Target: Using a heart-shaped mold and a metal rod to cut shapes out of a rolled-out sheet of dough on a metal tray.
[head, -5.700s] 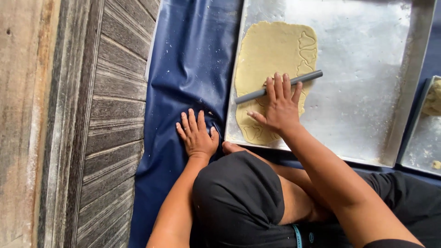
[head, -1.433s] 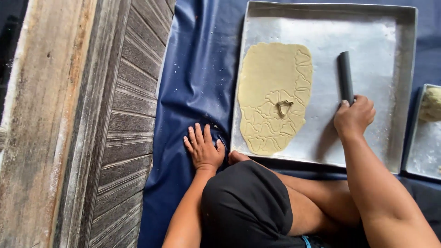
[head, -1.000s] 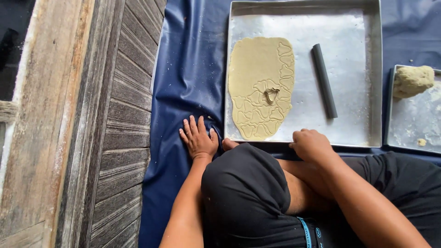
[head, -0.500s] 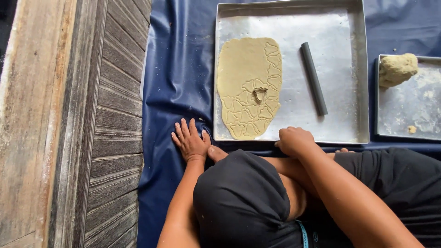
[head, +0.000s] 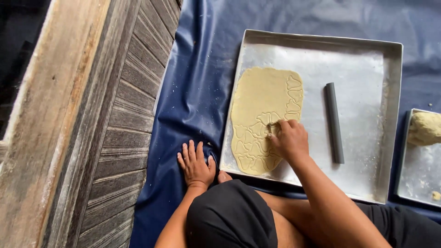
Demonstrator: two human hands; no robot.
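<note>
The right hand [head: 288,140] rests on the rolled-out dough sheet [head: 264,108], its fingers curled down and pinching a small cutter [head: 274,126] that presses into the dough; the cutter is mostly hidden under the fingertips, so its shape cannot be told. The dough sheet lies flat in the left half of a large square metal tray [head: 390,115], reaching from near the tray's middle down toward its near edge. Outlines of cut shapes cover the dough's right edge and its whole lower part, while the upper left part is smooth. A dark grey rolling tube [head: 334,122] lies on the tray's floured floor to the right of the dough, apart from it, pointing away from the person. The left hand [head: 196,163] lies outside the tray, just beside its near left corner, palm down with fingers spread flat on the blue sheet [head: 202,82] that covers the floor under the tray. To the right of the large tray, a second tray [head: 415,177] is partly in view and holds a lump of dough [head: 425,128]. Left of the blue sheet runs a weathered wooden wall [head: 92,128]
</note>
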